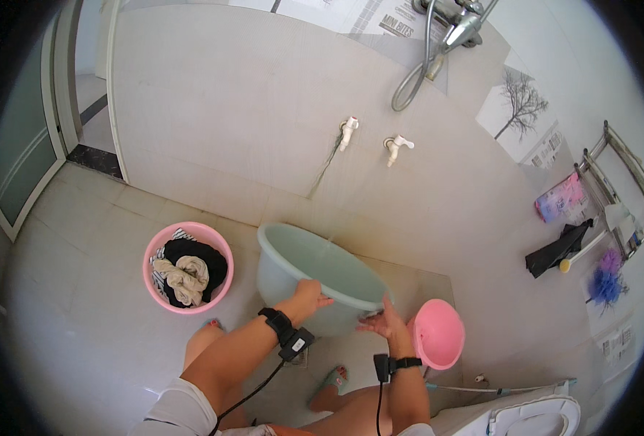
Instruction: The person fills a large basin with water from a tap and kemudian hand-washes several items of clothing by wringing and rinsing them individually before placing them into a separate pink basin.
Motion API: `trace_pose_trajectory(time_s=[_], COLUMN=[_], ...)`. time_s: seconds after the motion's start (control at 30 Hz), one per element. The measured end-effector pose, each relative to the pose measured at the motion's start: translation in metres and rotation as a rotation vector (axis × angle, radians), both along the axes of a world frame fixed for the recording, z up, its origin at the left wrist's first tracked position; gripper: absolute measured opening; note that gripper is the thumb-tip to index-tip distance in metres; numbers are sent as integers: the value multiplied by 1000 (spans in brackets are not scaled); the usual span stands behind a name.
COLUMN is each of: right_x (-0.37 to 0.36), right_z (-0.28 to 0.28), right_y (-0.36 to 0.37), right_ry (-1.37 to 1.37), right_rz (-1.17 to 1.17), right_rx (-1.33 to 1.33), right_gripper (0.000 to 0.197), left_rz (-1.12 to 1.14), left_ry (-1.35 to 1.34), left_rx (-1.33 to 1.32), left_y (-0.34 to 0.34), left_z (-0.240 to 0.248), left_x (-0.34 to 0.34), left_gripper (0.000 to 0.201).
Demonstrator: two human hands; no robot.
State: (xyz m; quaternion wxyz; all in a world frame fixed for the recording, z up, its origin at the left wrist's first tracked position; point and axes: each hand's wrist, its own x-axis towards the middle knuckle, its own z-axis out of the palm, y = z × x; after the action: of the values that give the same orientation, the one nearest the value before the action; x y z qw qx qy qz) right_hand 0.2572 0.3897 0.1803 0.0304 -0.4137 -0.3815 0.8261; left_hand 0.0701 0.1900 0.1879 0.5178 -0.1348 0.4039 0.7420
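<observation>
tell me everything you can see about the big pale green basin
The pale green basin is a large round tub, plastic by its look, with a rolled rim. It is tilted, its opening turned up toward the wall with the two white taps. Its inside looks bare. The left hand grips its near rim and the right hand rests on the rim's right side. It is beside the pink basin of clothes.

I see a smooth matt plastic green basin (320,270), soft cloth clothes (186,275) in a pink plastic tub (161,245), and glossy wall tiles (227,109).
</observation>
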Motion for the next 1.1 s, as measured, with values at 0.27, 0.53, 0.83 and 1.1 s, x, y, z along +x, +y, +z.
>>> trace_pose_trajectory(time_s=[0.27, 0.53, 0.83, 1.1], right_x=[-35, -30, -115, -283], right_z=[-33, -29, 103, 238], right_y=[-25, -11, 30, 116], right_ry=[-189, -388, -68, -47], right_rz=[-200, -51, 310, 466], right_rx=[173, 309, 1935, 1832], right_gripper=[44, 44, 75, 76], left_rz=[-183, -169, -121, -962], left_ry=[154, 103, 242, 1630], left_rx=[-69, -24, -75, -476], left_y=[-16, -11, 10, 6], left_z=[-11, -19, -30, -40], left_x=[-4, -3, 19, 32], left_gripper=[29, 31, 25, 20])
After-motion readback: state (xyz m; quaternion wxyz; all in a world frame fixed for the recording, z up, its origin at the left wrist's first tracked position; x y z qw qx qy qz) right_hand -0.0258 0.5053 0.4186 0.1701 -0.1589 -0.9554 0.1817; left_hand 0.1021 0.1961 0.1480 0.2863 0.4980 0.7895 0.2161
